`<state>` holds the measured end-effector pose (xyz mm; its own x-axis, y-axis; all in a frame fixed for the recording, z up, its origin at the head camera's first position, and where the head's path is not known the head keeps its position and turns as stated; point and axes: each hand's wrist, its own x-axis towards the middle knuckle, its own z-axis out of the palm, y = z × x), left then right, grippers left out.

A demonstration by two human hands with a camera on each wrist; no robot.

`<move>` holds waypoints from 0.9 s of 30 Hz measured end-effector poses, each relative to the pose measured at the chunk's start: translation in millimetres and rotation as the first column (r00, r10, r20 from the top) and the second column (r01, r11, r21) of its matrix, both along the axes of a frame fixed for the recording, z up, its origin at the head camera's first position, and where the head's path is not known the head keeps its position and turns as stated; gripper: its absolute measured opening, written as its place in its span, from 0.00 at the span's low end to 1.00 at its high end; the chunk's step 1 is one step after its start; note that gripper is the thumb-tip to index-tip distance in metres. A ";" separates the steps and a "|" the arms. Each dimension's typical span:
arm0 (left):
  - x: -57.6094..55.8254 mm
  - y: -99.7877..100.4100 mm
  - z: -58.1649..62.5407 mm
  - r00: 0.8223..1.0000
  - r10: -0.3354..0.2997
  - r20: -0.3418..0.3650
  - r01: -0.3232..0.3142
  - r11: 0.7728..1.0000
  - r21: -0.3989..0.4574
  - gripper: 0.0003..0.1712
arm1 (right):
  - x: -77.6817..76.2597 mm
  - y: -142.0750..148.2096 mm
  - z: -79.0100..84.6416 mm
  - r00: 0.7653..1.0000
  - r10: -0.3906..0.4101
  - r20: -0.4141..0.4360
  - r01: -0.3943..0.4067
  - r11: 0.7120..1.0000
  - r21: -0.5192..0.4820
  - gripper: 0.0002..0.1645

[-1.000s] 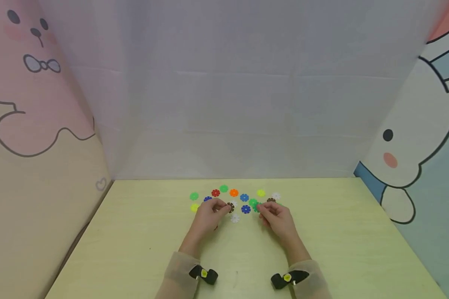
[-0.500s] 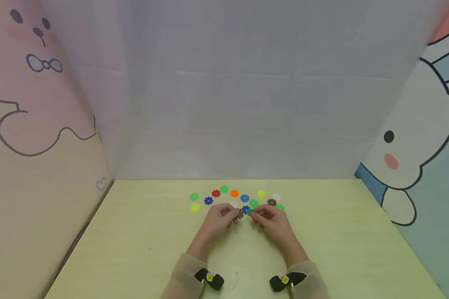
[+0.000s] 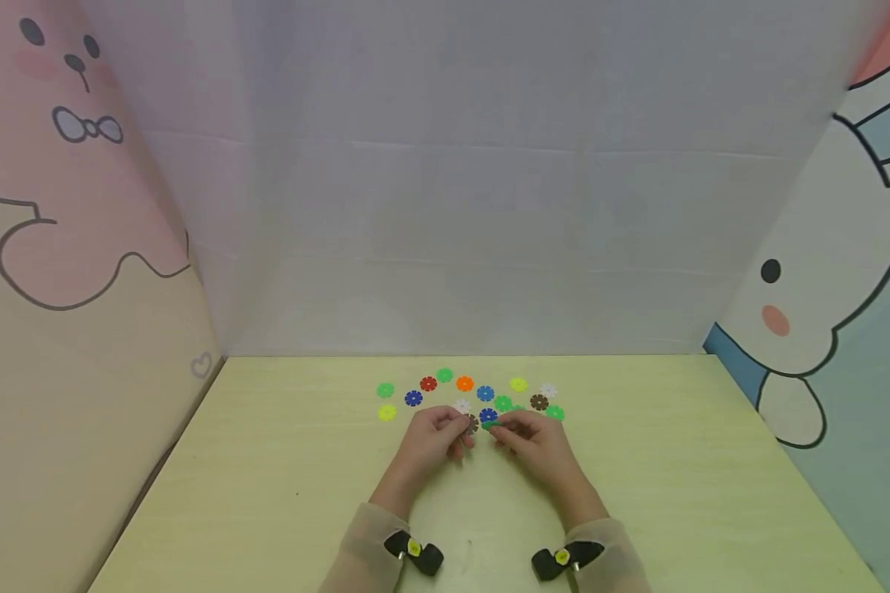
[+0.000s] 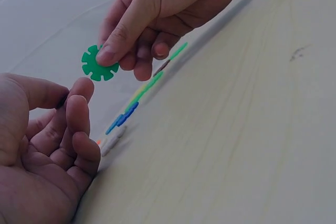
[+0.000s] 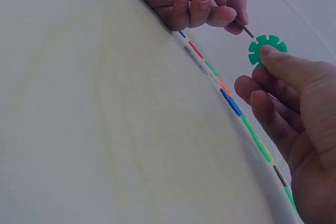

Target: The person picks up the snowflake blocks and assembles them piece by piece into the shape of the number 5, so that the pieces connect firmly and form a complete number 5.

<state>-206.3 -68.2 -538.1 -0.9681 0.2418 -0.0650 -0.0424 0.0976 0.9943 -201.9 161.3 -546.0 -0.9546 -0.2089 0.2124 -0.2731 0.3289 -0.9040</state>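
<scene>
In the head view my left hand (image 3: pixel 432 441) pinches a brown notched plastic disc (image 3: pixel 473 425) between thumb and index finger. The brown disc (image 5: pixel 244 28) appears edge-on in the right wrist view. Facing it, my right hand (image 3: pixel 540 445) pinches a green notched disc (image 3: pixel 491 425), seen nearly edge-on from the head. The left wrist view shows the green disc (image 4: pixel 91 65) flat-on, with the thumb over part of it. Both discs are close together above the table, rims toward each other.
Several notched discs lie spread beyond the hands, including an orange disc (image 3: pixel 464 384), a red disc (image 3: pixel 428 384), a dark blue disc (image 3: pixel 413 399) and a brown disc (image 3: pixel 539 402). The pale wooden table (image 3: pixel 267 478) meets a white curtain (image 3: pixel 445 247) at its back edge.
My left hand has moved right with the brown disc, and my right hand slightly left with the green disc, closing the distance. The green disc has turned nearly edge-on in the head view.
</scene>
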 end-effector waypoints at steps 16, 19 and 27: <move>0.6 3.3 -2.7 0.999 -0.040 0.023 0.038 0.998 0.056 0.14 | 2.5 -0.6 -1.8 0.999 0.024 -0.040 -0.025 0.999 -0.027 0.05; 0.4 3.6 -3.3 0.999 -0.040 0.022 0.038 0.997 0.061 0.14 | 2.1 -0.2 -2.1 0.998 0.036 -0.048 -0.037 0.999 -0.027 0.03; 1.7 5.7 -2.2 0.999 -0.047 0.009 0.046 0.997 0.056 0.13 | 1.9 -1.7 0.6 0.997 0.052 -0.055 -0.051 0.998 0.023 0.02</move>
